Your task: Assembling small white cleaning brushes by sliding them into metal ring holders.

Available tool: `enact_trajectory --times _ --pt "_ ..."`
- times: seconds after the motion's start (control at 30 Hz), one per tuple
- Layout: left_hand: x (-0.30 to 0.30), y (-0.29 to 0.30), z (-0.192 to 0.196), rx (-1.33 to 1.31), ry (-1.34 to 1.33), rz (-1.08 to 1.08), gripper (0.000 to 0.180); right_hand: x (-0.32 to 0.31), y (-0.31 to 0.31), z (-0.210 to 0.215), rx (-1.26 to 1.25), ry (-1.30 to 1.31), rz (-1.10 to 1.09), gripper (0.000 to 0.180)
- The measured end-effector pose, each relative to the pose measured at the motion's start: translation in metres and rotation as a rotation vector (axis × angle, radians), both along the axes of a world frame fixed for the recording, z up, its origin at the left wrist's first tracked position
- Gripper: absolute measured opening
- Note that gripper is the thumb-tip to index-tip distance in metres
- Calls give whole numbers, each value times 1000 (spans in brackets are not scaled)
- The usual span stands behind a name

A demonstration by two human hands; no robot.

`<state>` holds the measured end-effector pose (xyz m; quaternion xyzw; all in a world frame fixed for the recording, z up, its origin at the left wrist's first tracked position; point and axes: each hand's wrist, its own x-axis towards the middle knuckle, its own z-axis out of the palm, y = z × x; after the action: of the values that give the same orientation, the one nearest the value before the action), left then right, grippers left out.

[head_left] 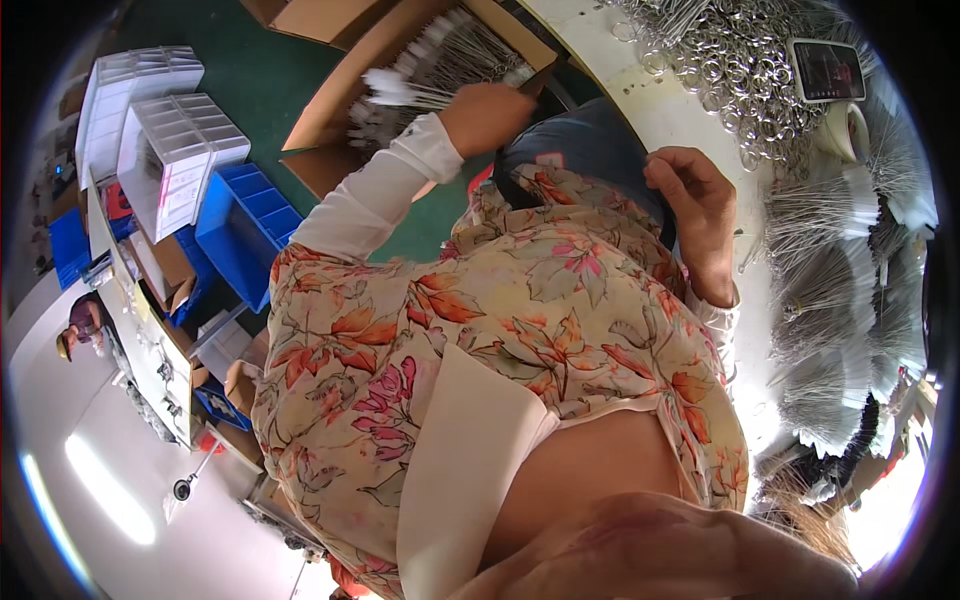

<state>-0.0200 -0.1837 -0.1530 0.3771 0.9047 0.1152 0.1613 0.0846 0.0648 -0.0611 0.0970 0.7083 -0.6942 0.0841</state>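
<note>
Fingers (pixel 686 158) curl, right hand (pixel 706 215) near rings (pixel 722 75) (screen (pixel 828 70) beyond).

Glossy metal rings (pixel 735 85); seemingly matt cardboard box (pixel 336 95).

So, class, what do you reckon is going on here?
A person in a floral top has the left hand over an open cardboard box of thin wires; whether it grips any is unclear. The right hand, fingers curled, is by the white worktable's edge, with nothing discernible in it. Metal rings and wire bundles lie on the table.
</note>
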Motion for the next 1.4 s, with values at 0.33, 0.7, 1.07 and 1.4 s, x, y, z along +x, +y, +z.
enact_trajectory --times 0.33,0.7,1.07,1.4 --pt "29 -36 -116 167 -204 97 20 2 -2 -3 63 -98 53 12" --pt "-74 35 137 430 -926 -35 22 2 66 23 14 69 5 13" --pt "-367 262 205 291 -571 154 36 70 184 79 43 122 -605 14" --pt "-428 360 117 42 -373 416 35 76 222 75 62 71 -797 12"
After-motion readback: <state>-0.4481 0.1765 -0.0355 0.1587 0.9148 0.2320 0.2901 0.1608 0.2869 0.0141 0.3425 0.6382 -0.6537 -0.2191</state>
